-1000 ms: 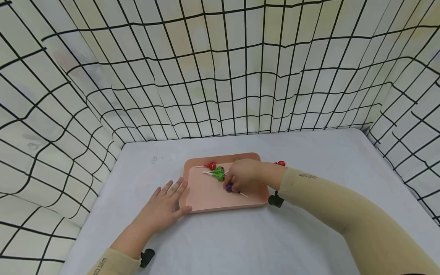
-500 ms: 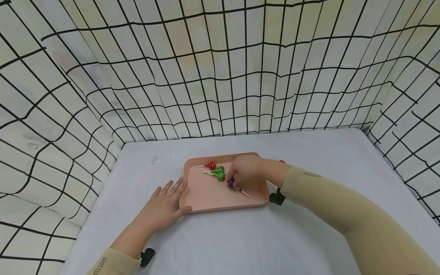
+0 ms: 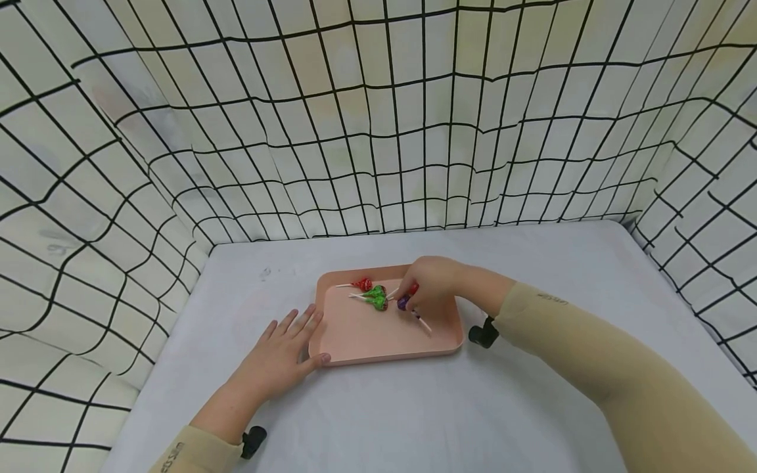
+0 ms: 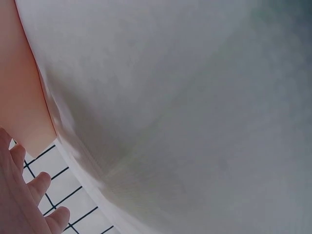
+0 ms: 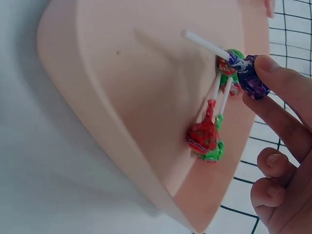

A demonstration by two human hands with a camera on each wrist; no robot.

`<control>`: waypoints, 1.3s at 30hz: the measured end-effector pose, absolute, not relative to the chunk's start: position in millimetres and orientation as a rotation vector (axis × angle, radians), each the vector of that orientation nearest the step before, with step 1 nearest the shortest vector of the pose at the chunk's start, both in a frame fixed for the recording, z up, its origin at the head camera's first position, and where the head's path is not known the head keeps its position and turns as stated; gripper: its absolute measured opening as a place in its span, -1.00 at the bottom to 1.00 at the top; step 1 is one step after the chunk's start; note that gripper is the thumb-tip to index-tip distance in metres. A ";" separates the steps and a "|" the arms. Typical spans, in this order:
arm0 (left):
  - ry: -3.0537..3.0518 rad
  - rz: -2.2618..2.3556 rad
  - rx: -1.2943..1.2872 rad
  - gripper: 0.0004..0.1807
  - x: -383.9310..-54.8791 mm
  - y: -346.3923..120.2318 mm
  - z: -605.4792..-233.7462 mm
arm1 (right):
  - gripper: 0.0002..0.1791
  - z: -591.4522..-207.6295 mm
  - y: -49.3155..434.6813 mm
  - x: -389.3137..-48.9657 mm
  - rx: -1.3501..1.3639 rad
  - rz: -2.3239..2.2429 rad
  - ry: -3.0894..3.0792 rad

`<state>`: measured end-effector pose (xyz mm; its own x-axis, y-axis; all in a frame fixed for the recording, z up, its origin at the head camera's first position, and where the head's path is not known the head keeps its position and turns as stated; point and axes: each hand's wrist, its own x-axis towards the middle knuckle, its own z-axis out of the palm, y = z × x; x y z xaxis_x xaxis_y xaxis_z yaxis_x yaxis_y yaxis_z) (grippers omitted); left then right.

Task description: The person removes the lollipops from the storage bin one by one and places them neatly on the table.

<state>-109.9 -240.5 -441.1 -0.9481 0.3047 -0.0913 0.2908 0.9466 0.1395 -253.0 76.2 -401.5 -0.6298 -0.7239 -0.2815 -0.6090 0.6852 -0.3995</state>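
Note:
My right hand (image 3: 434, 282) pinches a purple-wrapped lollipop (image 3: 403, 303) by its candy head, between thumb and forefinger. Its white stick points down toward the front right, over the pink tray (image 3: 355, 345). In the right wrist view the purple lollipop (image 5: 253, 83) overlaps other lollipops behind it. A red lollipop (image 5: 204, 134) lies over a green lollipop (image 5: 213, 155) in the tray there. Toward the tray's back left are another red lollipop (image 3: 363, 284) and some green lollipops (image 3: 376, 299). With fingers spread, my left hand (image 3: 278, 358) rests at the tray's left edge.
The tray stands on a table with a white cloth (image 3: 378, 414). White walls with a black grid (image 3: 408, 144) rise behind it and on both sides. My right forearm (image 3: 568, 335) crosses over the tray's right side.
My right hand has moved right and slightly back, carrying the purple lollipop along. A red lollipop now shows under that hand, and my forearm now covers the red spot right of the tray.

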 end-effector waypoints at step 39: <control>2.990 0.191 0.454 -0.01 -110.2 -241.3 -442.8 | -0.59 -401.0 241.2 -265.0 -0.525 -0.619 2.661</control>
<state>-110.2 -241.3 -442.8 -0.9491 0.3018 -0.0907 0.2878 0.9473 0.1408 -265.0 241.2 -401.0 -0.8670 -0.4277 -0.2557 -0.2710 0.8353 -0.4784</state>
